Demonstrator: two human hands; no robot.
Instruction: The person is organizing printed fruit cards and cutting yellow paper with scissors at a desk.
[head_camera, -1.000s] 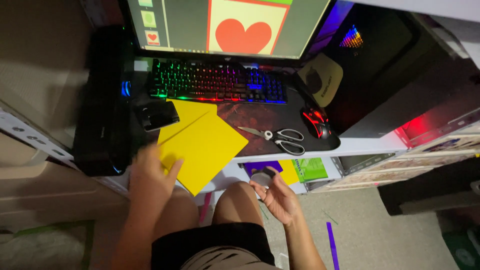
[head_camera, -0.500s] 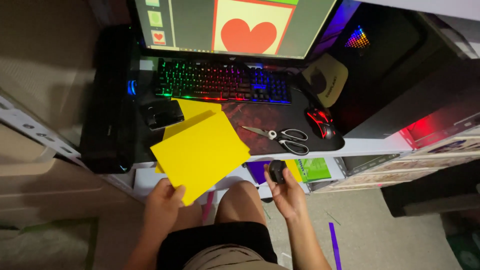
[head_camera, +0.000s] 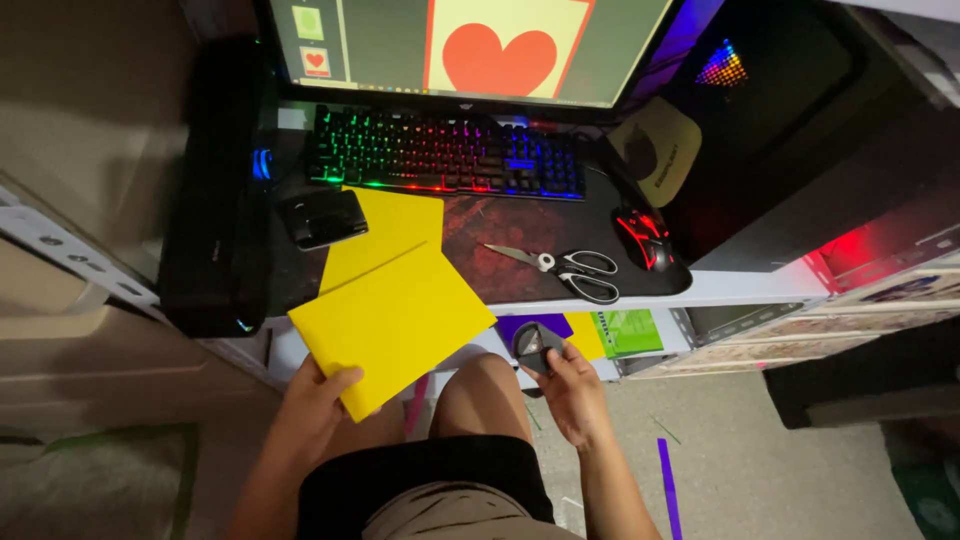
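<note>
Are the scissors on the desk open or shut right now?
Open. The scissors lie flat on the desk mat, blades parted in a narrow V pointing left, black handle loops spread apart. Neither hand touches them.

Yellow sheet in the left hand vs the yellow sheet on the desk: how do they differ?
The held yellow sheet is gripped at its lower corner by the left hand and juts past the desk edge; the desk yellow sheet lies flat on the dark mat. The held sheet shows in full; the desk sheet is partly covered by it and by a black device. The held sheet sits more tilted. Both are the same plain bright yellow.
</note>
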